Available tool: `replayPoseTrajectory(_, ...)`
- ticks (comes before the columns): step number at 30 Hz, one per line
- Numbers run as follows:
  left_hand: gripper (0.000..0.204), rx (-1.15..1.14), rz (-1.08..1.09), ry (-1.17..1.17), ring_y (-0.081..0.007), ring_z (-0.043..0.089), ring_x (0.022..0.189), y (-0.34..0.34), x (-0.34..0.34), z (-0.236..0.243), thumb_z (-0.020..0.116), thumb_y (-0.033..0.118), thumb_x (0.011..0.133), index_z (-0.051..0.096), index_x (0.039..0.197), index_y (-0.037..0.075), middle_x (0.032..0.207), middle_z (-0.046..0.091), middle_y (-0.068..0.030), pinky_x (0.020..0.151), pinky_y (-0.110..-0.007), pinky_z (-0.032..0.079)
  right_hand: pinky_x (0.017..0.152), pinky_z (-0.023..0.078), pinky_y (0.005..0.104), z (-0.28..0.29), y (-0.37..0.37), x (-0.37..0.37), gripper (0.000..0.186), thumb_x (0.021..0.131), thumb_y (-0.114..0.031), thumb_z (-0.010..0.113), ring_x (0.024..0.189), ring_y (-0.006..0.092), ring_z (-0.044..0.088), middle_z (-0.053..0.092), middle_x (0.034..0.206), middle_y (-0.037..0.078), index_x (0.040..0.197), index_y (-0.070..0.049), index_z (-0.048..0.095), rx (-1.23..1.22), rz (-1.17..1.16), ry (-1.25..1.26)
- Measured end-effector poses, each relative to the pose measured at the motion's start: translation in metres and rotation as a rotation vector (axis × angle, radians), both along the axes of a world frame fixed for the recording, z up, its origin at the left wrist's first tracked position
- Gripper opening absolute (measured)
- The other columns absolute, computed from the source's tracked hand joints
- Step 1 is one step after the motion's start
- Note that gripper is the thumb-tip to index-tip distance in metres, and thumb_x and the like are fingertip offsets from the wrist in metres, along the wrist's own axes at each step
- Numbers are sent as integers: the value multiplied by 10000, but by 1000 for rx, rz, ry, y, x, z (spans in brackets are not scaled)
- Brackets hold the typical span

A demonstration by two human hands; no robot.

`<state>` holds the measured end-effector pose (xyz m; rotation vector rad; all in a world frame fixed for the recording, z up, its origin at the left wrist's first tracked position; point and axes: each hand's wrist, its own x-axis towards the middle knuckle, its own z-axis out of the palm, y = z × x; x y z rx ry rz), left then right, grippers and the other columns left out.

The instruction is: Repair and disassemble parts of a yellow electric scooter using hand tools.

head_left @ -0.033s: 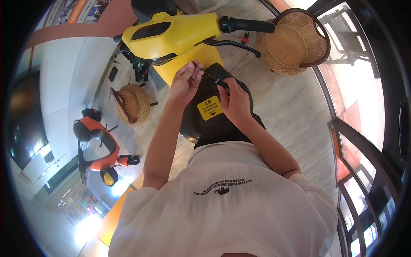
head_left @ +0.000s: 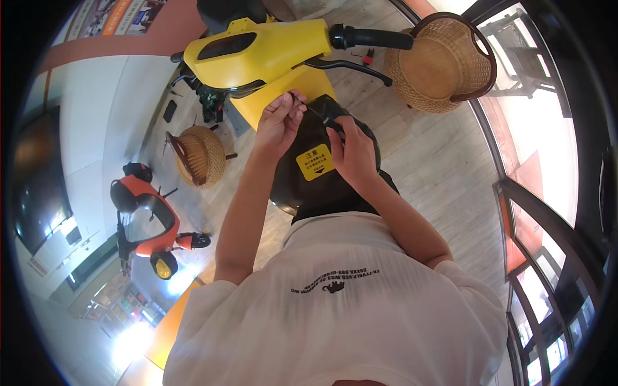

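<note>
The floor (head_left: 438,167) runs in pale, greyish wood-look planks. Along the left there's a white wall (head_left: 119,116), and on the right daylight pours through dark-framed glass. A large wicker chair (head_left: 428,64) stands at the upper right, just past the handlebar grip (head_left: 376,38) of a yellow scooter (head_left: 277,55); a smaller wicker chair (head_left: 207,151) sits on the other side, near a red scooter (head_left: 154,245).

The person in the white shirt (head_left: 335,321) is bent over a glossy black surface (head_left: 290,186) bearing a yellow sticker (head_left: 313,162), right behind the yellow scooter's front.

Above that surface, between the two hands, is a slim dark tool (head_left: 330,123). Its long axis lies on a slant, the thicker end at the lower right, the thin end aimed up and left at the other hand. The right hand (head_left: 351,148) grasps the thick end, fingers curled around it. The left hand (head_left: 278,122) pinches a small dark piece (head_left: 295,98) in its fingertips; whether that piece is joined to the tool, I can't tell.
</note>
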<state>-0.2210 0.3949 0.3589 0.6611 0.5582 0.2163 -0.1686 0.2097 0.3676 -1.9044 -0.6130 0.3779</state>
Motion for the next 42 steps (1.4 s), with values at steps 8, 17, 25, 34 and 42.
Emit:
replayPoseTrajectory(8, 209, 129, 18, 43, -108, 620, 786, 3, 7, -2, 560, 197, 971, 632, 1069, 27, 930, 674, -41, 736, -219, 505, 641, 479, 459, -12, 15, 1, 176, 924, -150, 572, 768, 426, 609, 613, 832, 202, 1019, -39, 474, 118, -28, 177)
replayPoseTrajectory(17, 223, 254, 117, 117, -82, 536, 724, 4, 27, 1, 589, 190, 957, 654, 1074, 12, 917, 654, -25, 666, -211, 442, 715, 471, 459, -48, 50, 11, 155, 897, -112, 589, 865, 416, 599, 626, 901, 200, 990, -13, 515, 122, -65, 33)
replayPoseTrajectory(25, 188, 402, 157, 229, -74, 528, 706, 10, 26, -3, 613, 165, 942, 687, 1011, 6, 890, 671, -28, 643, -208, 426, 726, 473, 454, -53, 59, 8, 150, 888, -91, 592, 875, 418, 600, 636, 919, 206, 1003, -6, 546, 136, -29, 125)
replayPoseTrajectory(34, 181, 450, 195, 319, -73, 537, 698, 7, 31, -2, 619, 143, 935, 693, 1000, -8, 925, 693, -54, 652, -206, 436, 704, 472, 463, -53, 67, 9, 151, 901, -106, 586, 859, 434, 599, 633, 890, 224, 1011, -10, 548, 133, -49, 114)
replayPoseTrajectory(42, 220, 343, 229, 218, -76, 535, 697, 3, 24, -9, 634, 112, 920, 663, 1083, -33, 940, 695, -76, 651, -213, 446, 685, 472, 452, -56, 79, 11, 120, 907, -92, 573, 827, 437, 599, 627, 865, 226, 994, -14, 547, 161, -15, 190)
